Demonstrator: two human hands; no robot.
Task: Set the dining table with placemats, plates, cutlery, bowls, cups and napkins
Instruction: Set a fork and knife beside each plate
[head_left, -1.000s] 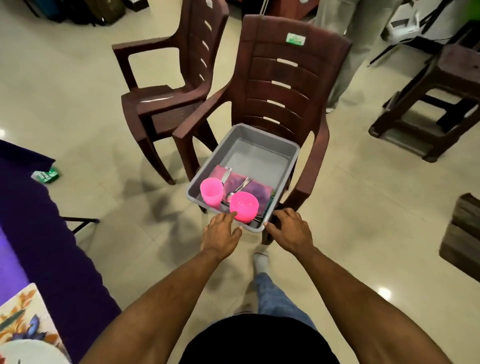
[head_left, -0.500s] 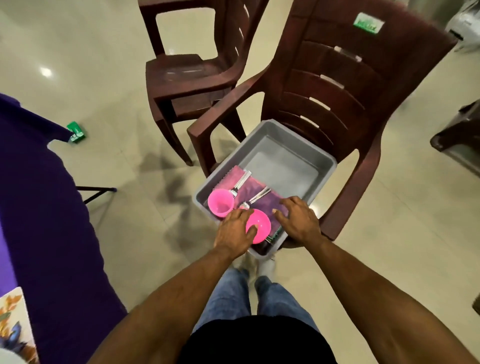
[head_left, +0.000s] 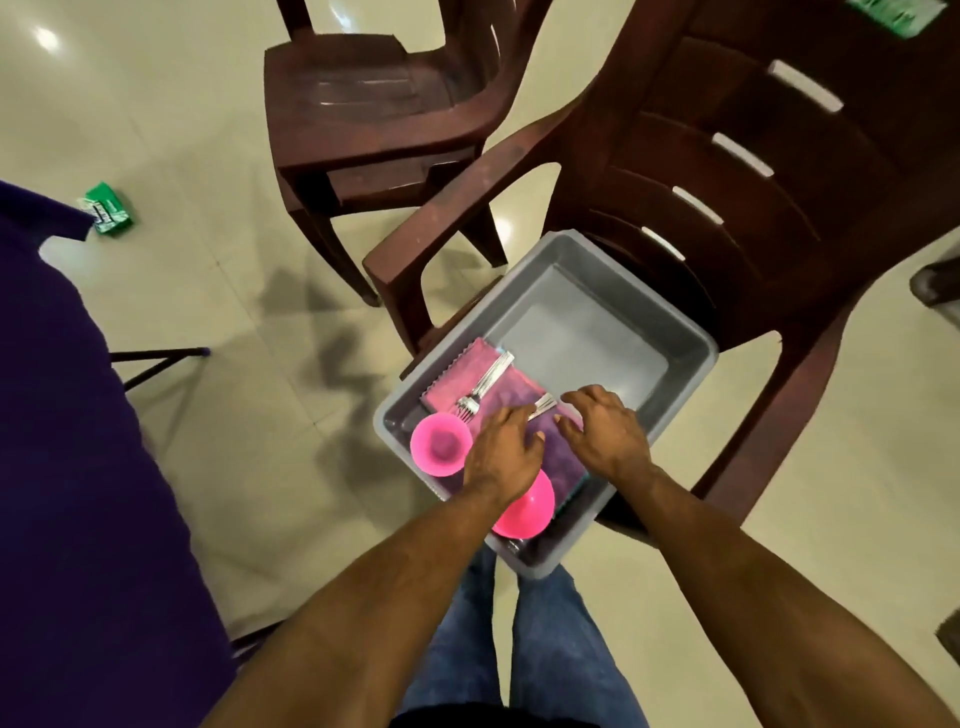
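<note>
Pink-and-purple folded cloth napkins (head_left: 519, 395) with steel forks (head_left: 480, 387) on top lie in the grey plastic tub (head_left: 691, 338) on a brown plastic chair (head_left: 727, 171). Both hands, left (head_left: 501, 452) and right (head_left: 605, 434), hover spread, gripping nothing. Best gather cutlery first, then lift the napkins, avoiding the pink plastic cup (head_left: 440, 446) and pink bowl (head_left: 527, 506).

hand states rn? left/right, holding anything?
Left hand: open, over the purple napkin, holding nothing.
Right hand: open, fingers spread over the napkin, nothing gripped.

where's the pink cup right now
Head view, centre: the pink cup stands upright in the grey tub's near-left corner on the chair, just left of the left hand.
</note>
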